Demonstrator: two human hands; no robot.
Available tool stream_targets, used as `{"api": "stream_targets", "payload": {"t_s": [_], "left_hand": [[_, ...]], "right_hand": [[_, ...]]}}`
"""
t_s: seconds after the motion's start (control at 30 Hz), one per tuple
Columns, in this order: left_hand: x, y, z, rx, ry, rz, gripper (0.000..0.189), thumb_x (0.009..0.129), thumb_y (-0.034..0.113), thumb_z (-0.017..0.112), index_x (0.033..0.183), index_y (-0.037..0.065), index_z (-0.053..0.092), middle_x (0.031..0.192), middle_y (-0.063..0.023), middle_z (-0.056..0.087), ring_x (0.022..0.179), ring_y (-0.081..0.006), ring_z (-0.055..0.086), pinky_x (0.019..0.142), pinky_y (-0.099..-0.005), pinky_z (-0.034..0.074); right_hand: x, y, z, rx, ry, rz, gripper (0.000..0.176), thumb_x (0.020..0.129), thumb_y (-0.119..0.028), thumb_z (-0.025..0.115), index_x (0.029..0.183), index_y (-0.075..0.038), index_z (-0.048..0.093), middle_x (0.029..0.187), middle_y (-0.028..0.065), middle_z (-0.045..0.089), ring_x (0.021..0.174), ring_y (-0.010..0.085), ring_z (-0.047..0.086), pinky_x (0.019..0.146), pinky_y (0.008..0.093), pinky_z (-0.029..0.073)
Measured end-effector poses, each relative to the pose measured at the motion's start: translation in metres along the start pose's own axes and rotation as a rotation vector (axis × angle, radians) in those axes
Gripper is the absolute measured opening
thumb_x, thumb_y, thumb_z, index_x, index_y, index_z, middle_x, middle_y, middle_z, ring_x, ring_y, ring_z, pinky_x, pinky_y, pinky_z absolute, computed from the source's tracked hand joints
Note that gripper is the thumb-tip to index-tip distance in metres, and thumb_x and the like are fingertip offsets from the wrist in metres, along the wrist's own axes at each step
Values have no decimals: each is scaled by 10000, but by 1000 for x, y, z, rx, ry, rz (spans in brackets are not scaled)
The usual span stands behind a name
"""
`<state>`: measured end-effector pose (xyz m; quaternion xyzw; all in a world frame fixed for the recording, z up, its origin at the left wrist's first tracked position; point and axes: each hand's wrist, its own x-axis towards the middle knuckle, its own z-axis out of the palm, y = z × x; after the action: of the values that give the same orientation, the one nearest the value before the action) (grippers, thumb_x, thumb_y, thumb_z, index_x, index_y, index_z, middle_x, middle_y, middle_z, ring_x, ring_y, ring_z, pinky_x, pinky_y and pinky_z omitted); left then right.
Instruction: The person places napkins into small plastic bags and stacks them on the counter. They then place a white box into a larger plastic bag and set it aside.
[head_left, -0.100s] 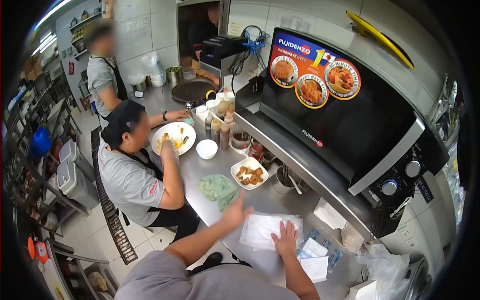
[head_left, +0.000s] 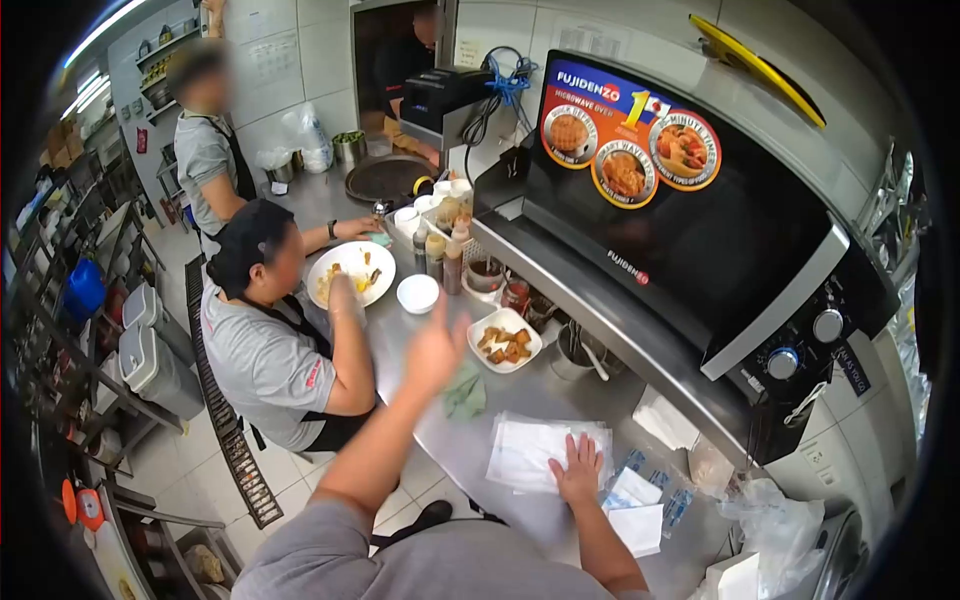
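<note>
My right hand (head_left: 578,468) lies flat with fingers spread on a stack of thin white sheets (head_left: 525,452) with clear plastic-looking edges. My left hand (head_left: 436,348) is raised over the counter, blurred by motion, its fingers apart and nothing seen in it. It partly hides a crumpled green cloth (head_left: 464,392). Right of that hand sits a square white bowl (head_left: 480,352) with browned food pieces (head_left: 508,347). A small white bowl (head_left: 418,293) stands just beyond the hand. White and blue-printed packets (head_left: 634,490) lie beside my right hand.
A microwave (head_left: 680,250) stands on a shelf over the counter (head_left: 465,455). At left, a co-worker (head_left: 265,340) has a hand in a large white bowl (head_left: 381,258); another person (head_left: 205,150) stands behind. Sauce bottles (head_left: 453,268) and a metal pot (head_left: 570,362) line the back.
My left hand has swung up and away from the white sheets, across the green cloth. My right hand stays on the sheets. The view has shifted slightly.
</note>
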<state>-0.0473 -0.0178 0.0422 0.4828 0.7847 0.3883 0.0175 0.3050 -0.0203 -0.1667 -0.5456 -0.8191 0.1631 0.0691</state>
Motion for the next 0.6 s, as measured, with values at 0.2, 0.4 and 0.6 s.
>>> {"api": "stream_targets", "payload": {"t_s": [0.2, 0.4, 0.6], "left_hand": [[111, -48, -65, 291, -306, -258, 462, 938, 401, 458, 1086, -4, 623, 960, -251, 671, 897, -389, 660, 776, -490, 505], [-48, -83, 111, 446, -497, 12, 658, 835, 463, 638, 1340, 75, 472, 1327, -208, 479, 1257, -365, 446, 1005, -493, 412], [-148, -104, 136, 87, -377, 215, 144, 891, 165, 561, 954, 35, 571, 982, -183, 620, 946, -369, 589, 788, -467, 475]], "right_hand": [[12, 14, -15, -41, 38, -17, 708, 894, -505, 551, 1476, -157, 347, 1565, 180, 206, 1445, 356, 166, 1162, 526, 90], [24, -23, -37, 51, 193, -87, 687, 815, -314, 691, 1403, -74, 431, 1502, 200, 315, 1386, 377, 278, 1135, 526, 200], [11, -106, -37, 410, -14, -246, 709, 801, -183, 698, 1410, -11, 380, 1440, 224, 399, 1338, 384, 363, 1114, 412, 314]]}}
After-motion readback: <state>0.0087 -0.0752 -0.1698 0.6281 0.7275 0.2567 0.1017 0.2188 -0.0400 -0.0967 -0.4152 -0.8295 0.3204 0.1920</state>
